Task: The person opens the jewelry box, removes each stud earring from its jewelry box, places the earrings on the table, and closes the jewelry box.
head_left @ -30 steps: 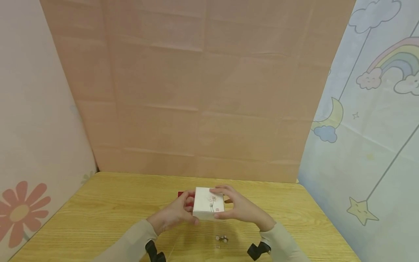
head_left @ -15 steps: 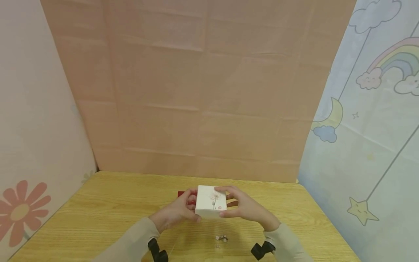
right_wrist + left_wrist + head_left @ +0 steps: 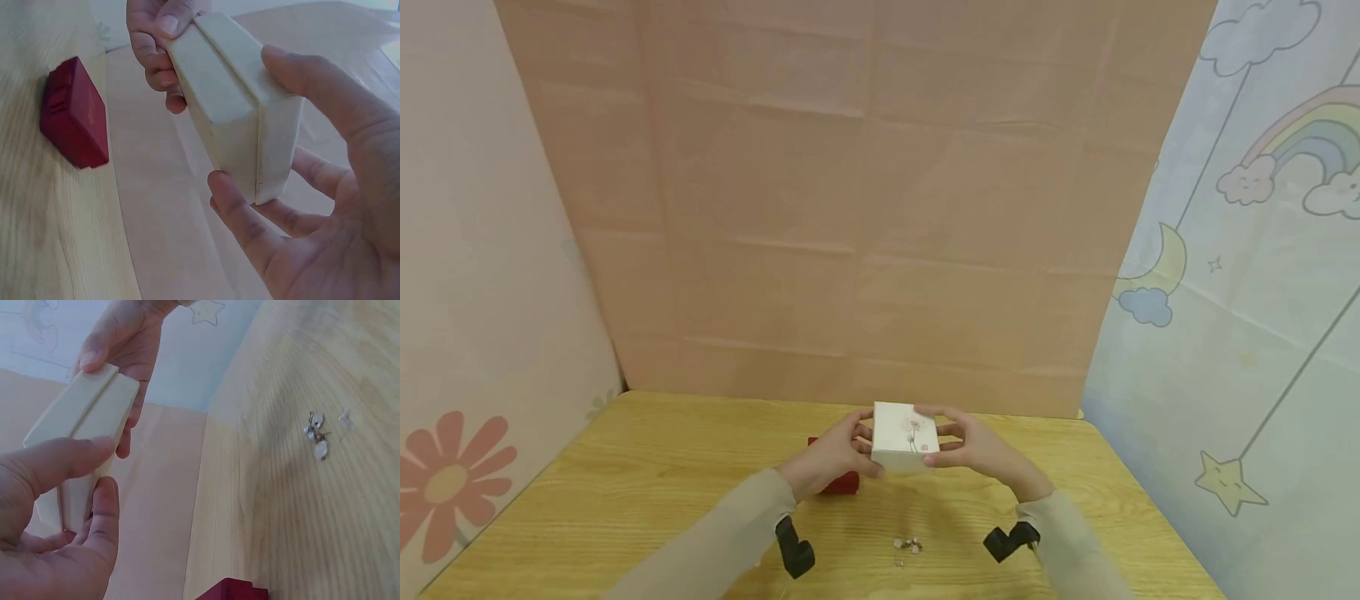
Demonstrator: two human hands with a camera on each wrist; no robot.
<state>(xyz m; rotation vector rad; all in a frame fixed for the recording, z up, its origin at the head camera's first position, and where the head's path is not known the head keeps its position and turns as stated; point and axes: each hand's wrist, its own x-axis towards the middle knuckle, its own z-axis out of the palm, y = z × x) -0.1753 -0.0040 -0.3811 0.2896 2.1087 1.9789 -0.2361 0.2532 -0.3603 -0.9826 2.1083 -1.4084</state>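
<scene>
Both hands hold a small white lidded box (image 3: 897, 429) with a flower print on its top, raised over the table. My left hand (image 3: 832, 457) grips its left side, thumb on the near face and fingers behind. On the opposite side my right hand (image 3: 981, 450) grips lid and base, thumb at the near edge. A seam between lid and base shows on the white box (image 3: 228, 94) in the right wrist view, and the lid sits on it. A red box (image 3: 75, 115) rests on the table behind the left hand, partly hidden in the head view.
Small shiny earrings (image 3: 317, 434) lie on the wooden table (image 3: 700, 467) in front of the hands, with a tiny clear piece (image 3: 345, 419) beside them. A pinkish-brown backdrop (image 3: 865, 250) stands at the table's far edge, patterned cloth walls at both sides.
Both hands have carried the white box up, away from the body and a little to the right. More of the red box now shows below the left hand.
</scene>
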